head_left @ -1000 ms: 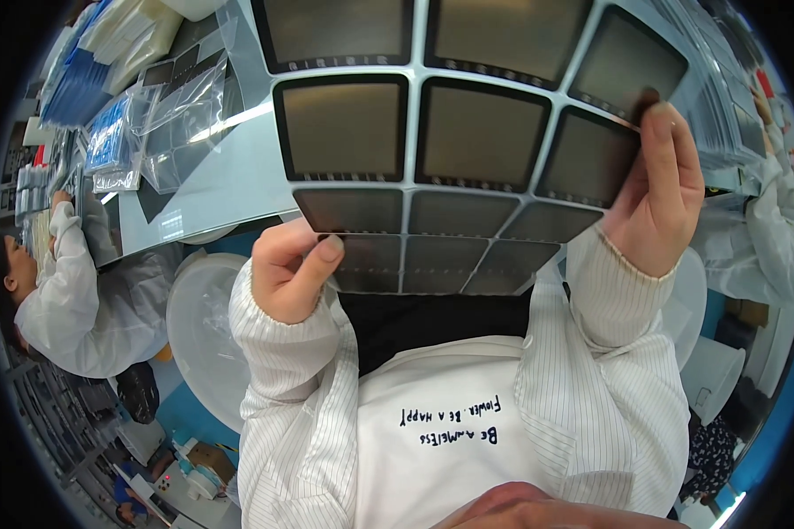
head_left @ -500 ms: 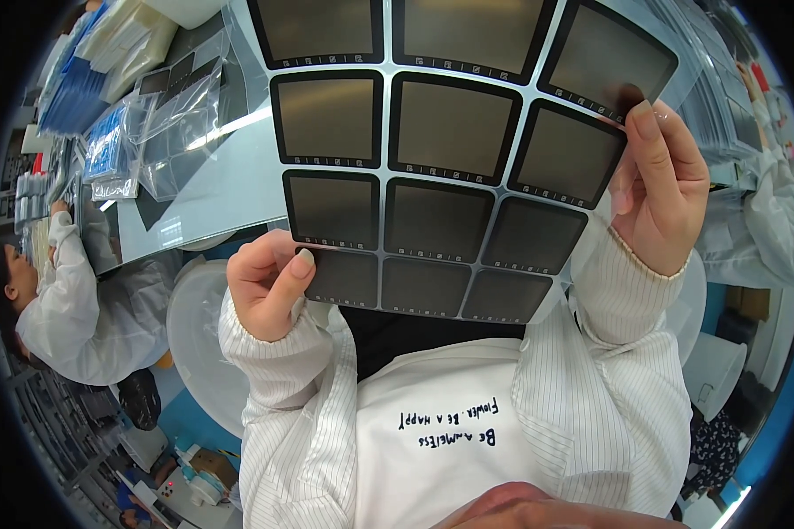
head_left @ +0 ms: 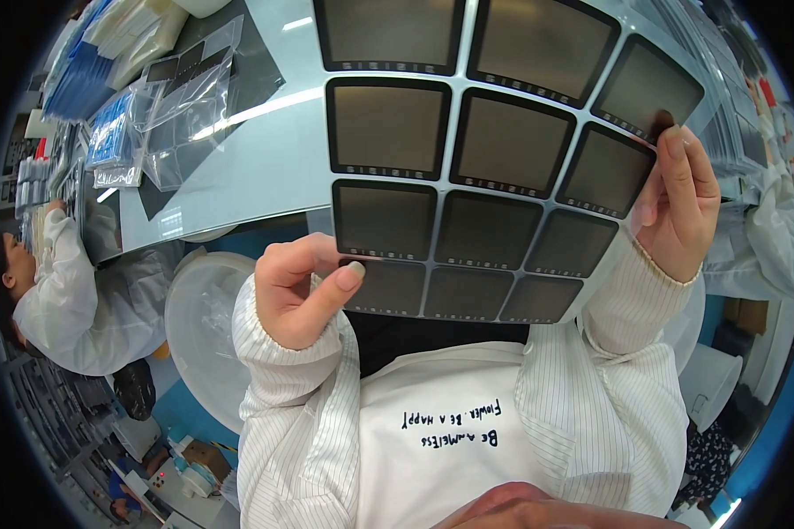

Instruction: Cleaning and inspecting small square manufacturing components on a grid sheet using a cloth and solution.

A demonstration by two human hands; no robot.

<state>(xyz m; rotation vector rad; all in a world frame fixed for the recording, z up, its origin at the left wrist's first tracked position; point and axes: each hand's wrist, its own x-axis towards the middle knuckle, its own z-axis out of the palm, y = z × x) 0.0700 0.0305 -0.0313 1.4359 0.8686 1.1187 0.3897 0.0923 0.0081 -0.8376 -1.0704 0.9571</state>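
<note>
Held up in front of my chest is a thin transparent sheet point(head_left: 451, 132) printed with rows of dark, black-framed rounded rectangles. My left hand point(head_left: 304, 291) pinches its lower left edge, thumb on the near face. Gripping the right edge higher up, my right hand point(head_left: 681, 203) has its thumb on the near side and its fingers mostly behind. The sheet is tilted, and its far edge runs out of view at the top. Striped white sleeves cover both forearms.
A glass-topped table point(head_left: 282, 189) spreads beyond the sheet. On its left lie clear plastic bags point(head_left: 190, 141), a blue packet point(head_left: 110, 137) and stacked sheets point(head_left: 79, 75). More clear sheets point(head_left: 723, 115) are piled at right. A co-worker in white point(head_left: 88, 309) sits at left; a white bin point(head_left: 207, 335) stands nearby.
The sheet has shifted to the right in the picture with both hands still gripping it. My left hand has moved right; my right hand has moved slightly right and down.
</note>
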